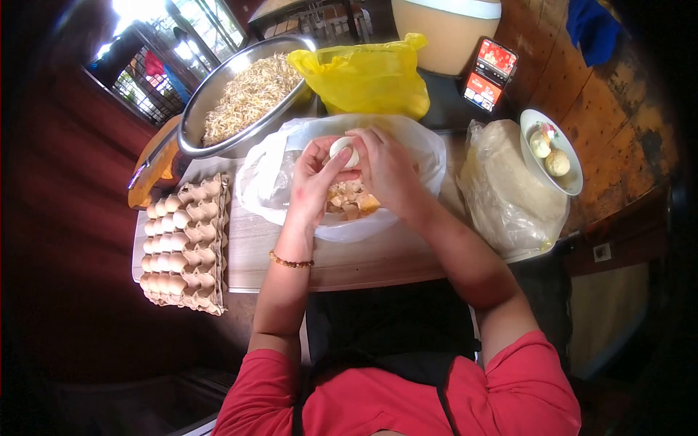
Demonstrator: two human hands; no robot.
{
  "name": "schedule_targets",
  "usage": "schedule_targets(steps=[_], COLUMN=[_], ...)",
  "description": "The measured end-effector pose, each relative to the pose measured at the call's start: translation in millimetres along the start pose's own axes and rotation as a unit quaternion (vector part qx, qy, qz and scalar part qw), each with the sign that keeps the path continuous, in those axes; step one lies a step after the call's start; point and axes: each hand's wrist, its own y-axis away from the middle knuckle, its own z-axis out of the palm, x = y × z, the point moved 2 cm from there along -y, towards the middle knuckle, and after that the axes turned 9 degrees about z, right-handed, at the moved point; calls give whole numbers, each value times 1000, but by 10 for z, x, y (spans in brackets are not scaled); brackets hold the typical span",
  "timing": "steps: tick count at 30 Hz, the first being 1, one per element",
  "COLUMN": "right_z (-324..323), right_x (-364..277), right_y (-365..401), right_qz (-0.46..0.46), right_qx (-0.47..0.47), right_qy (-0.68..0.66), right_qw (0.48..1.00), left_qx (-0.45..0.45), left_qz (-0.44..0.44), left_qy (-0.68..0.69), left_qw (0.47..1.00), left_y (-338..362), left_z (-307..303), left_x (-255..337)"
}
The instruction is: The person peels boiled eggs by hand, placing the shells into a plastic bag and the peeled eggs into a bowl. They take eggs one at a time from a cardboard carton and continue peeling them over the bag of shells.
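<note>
A white boiled egg (345, 151) is held up over an open white plastic bag (265, 171). My left hand (318, 176) grips it from the left, thumb across its front. Curled fingers of my right hand (383, 163) press on the egg's upper right side; their tips are partly hidden. Below both hands, pieces of eggshell (352, 200) lie in the bag. On the right, a white bowl (569, 149) holds a white egg (539, 144) and a yellowish, rough-looking egg (558, 163).
A carton tray (207, 236) of brown eggs sits at the table's left. Behind it stands a metal basin (195, 138) of bean sprouts (251, 94). A yellow bag (363, 76), a propped phone (489, 76) and a large tan container (443, 36) stand at the back. A clear plastic bag (502, 185) lies right.
</note>
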Motion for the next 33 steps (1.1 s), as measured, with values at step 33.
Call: schedule_targets(steps=[33], right_z=[-38], right_x=[-5], right_y=[-2], right_qz=[-71], right_qx=[71], right_qy=[30], right_qw=[994], left_qx=[-4], left_qz=[0], left_qy=[14], left_qw=[1000], left_y=[-8], left_z=[-61], left_x=[-9])
